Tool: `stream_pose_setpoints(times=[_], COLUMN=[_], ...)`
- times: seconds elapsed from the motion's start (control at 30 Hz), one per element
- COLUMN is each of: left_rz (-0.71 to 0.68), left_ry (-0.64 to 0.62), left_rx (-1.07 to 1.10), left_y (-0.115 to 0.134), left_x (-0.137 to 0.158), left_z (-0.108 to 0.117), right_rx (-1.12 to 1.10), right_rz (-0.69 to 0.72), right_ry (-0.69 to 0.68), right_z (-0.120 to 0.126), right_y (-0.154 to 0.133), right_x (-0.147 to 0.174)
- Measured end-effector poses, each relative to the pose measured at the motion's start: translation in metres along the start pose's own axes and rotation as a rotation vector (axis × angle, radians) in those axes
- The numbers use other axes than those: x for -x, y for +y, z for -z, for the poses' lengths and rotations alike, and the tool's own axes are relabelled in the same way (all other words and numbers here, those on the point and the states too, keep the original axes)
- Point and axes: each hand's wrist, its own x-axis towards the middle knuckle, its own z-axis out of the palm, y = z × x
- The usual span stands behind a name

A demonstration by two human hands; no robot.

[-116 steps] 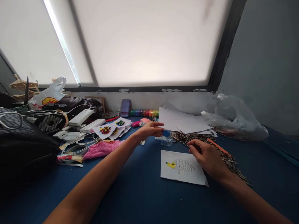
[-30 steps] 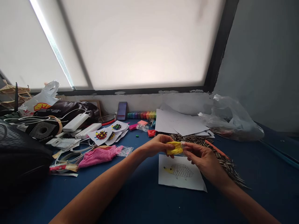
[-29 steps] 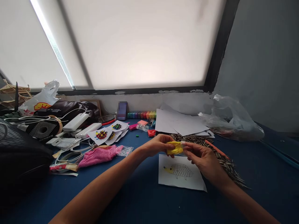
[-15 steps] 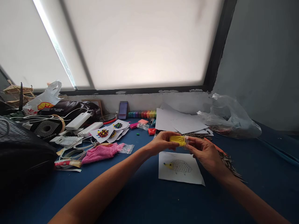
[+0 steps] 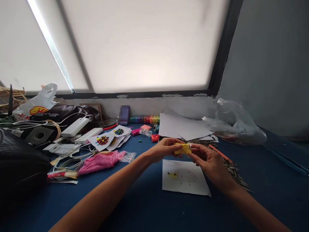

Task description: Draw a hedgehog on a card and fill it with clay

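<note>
Between my two hands is a yellow packet of modelling clay (image 5: 182,148) in clear wrapping. My left hand (image 5: 166,149) is closed on its left end, thumb along the near side. At the right end, the fingers of my right hand (image 5: 205,157) pinch the clear wrapper. Just below them, on the blue table, lies a white sheet with a hedgehog drawing (image 5: 185,177); its face is yellow, with a dark eye and a bluish nose, and its body is filled with short pen marks. The packet is held above the sheet's far edge.
White paper sheets (image 5: 183,125) and a plastic bag (image 5: 238,124) lie at the back right, with thin dark sticks (image 5: 236,174) nearer. Coloured clay packets (image 5: 145,119) line the wall. Left are decorated cards (image 5: 102,140), a pink cloth (image 5: 100,162), cables and a black bag (image 5: 21,161).
The yellow packet has tilted and now shows less of itself between my fingers. My hands stay close together on it. The whole view has shifted slightly.
</note>
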Motion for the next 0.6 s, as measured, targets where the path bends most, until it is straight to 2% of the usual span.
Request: stream_pose_setpoints(times=[0.13,0.37,0.53,0.6], left_rz=[0.026,-0.033,-0.032,-0.025], left_ry=[0.104,0.094,0.149,0.103], left_rx=[0.044,0.066,0.019,0.007], left_y=[0.0,-0.006,-0.006,-0.003], left_x=[-0.001,-0.005,-0.004,-0.003], left_z=[0.0,-0.003,-0.009,-0.009], right_rx=[0.076,0.229,0.323,0.347], right_rz=[0.057,0.174,0.222,0.228], right_ry=[0.013,0.011,0.006,0.013], right_z=[-0.001,-0.004,-0.002,0.001], right_y=[0.003,-0.005,-0.009,-0.008], right_x=[0.002,0.007,0.006,0.005])
